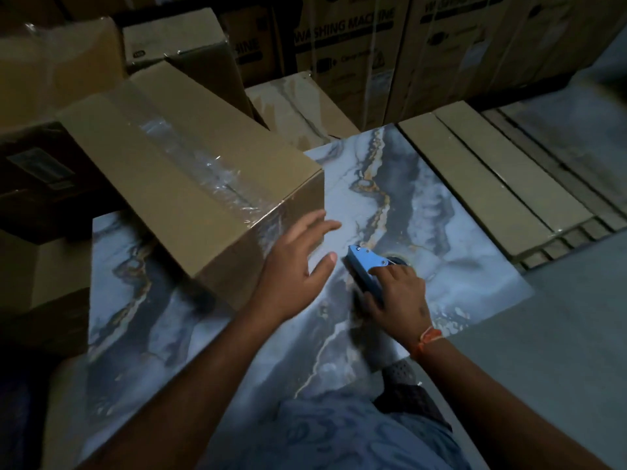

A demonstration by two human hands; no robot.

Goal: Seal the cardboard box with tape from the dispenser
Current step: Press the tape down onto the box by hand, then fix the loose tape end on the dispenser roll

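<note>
Resting on a blue-grey marble-patterned slab (424, 205) with gold and white veins, the long brown cardboard box (176, 171) lies at an angle, its far end reaching toward the upper left. Wrinkled clear tape (203, 171) runs along its top seam and folds down over the near end face. The person's left hand (298, 262) is spread open with fingers extended, palm against or just off that near end of the box; it grips nothing. Just to its right, the right hand (397, 293) is closed around the blue plastic tape dispenser (368, 266), which sits low on the slab, its pointed front end aimed toward the box and apart from it. Part of a dark roll shows beside the dispenser's body. An orange thread bracelet (428, 339) circles the right wrist.

Behind the slab stand tall brown cartons (349, 39) printed in dark letters with "WASHING MACHINE"; a neighbouring carton shows only part of the same words, and the smaller print and symbols beneath are too blurred to read. Flat folded cardboard sheets (492, 184) lie stacked along the slab's right edge. More plain brown boxes (176, 39) crowd the upper left, one with a small dark oval mark that cannot be read.
</note>
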